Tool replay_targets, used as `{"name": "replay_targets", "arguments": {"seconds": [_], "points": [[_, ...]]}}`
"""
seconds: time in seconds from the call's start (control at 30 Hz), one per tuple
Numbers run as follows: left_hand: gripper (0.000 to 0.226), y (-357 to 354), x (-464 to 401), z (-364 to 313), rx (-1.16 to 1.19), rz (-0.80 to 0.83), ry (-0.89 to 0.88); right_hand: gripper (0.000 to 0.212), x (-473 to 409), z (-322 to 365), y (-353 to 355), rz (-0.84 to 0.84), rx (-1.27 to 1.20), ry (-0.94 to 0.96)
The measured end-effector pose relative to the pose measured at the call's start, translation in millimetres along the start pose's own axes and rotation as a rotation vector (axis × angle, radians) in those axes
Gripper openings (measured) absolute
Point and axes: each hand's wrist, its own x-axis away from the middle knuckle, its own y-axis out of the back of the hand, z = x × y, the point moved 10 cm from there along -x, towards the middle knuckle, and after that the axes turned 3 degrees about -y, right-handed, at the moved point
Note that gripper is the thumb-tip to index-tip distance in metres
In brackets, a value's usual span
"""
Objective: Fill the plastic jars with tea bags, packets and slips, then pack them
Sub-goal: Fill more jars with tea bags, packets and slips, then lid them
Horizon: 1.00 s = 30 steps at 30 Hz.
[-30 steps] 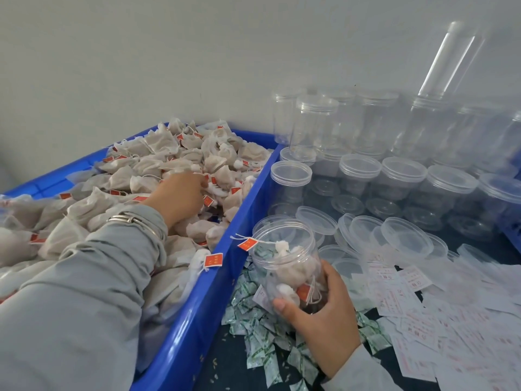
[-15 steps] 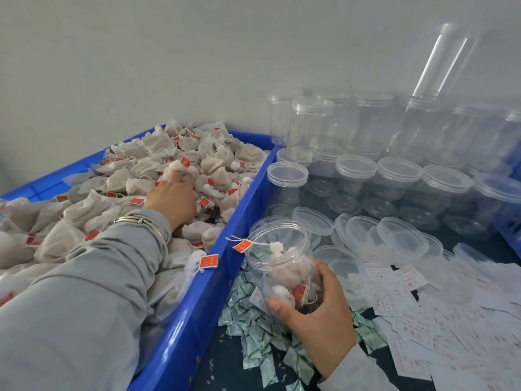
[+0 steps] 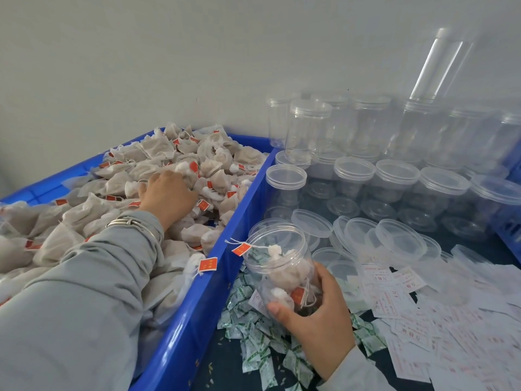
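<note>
My right hand (image 3: 318, 320) grips an open clear plastic jar (image 3: 279, 263) tilted to the left, just right of the blue crate (image 3: 225, 277). Several tea bags lie inside the jar and one red tag hangs over its rim. My left hand (image 3: 166, 196) reaches into the crate's heap of tea bags (image 3: 118, 187) and its fingers curl round a tea bag (image 3: 184, 172) lifted slightly off the heap. Green-and-white packets (image 3: 253, 334) lie under the jar. White slips with red print (image 3: 423, 320) spread to the right.
Empty clear jars (image 3: 310, 128) stand stacked along the wall at the back right, with lidded jars (image 3: 355, 173) in front of them. Loose clear lids (image 3: 400, 238) lie between the jars and the slips. Another blue crate's edge (image 3: 510, 232) shows at the far right.
My left hand has moved from the right side of the heap toward its middle and has picked up a tea bag. The jar in my right hand stays tilted in about the same place.
</note>
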Motion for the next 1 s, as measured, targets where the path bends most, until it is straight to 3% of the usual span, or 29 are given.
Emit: {"name": "replay_targets", "arguments": {"seconds": [0.17, 0.23, 0.33, 0.57, 0.87, 1.0], "points": [[0.022, 30, 4, 5, 0.774, -0.16, 0.124, 0.092, -2, -3, -1, 0.0, -0.029, -0.009], [0.015, 29, 10, -6, 1.08, -0.091, 0.133, 0.089, -2, -3, -1, -0.006, -0.014, -0.008], [0.019, 28, 26, -44, 1.309, 0.104, 0.048, 0.091, -2, -4, -2, 0.0, -0.011, -0.007], [0.04, 12, 82, -123, 1.116, 0.538, -0.341, 0.091, -3, -4, -2, -0.005, -0.055, 0.003], [0.033, 2, 122, -156, 0.956, 0.705, -0.561, 0.086, -2, 3, 0, -0.028, -0.062, 0.035], [0.025, 0, 139, -169, 0.613, 0.69, -0.724, 0.092, -1, 2, 2, -0.05, -0.037, 0.026]]}}
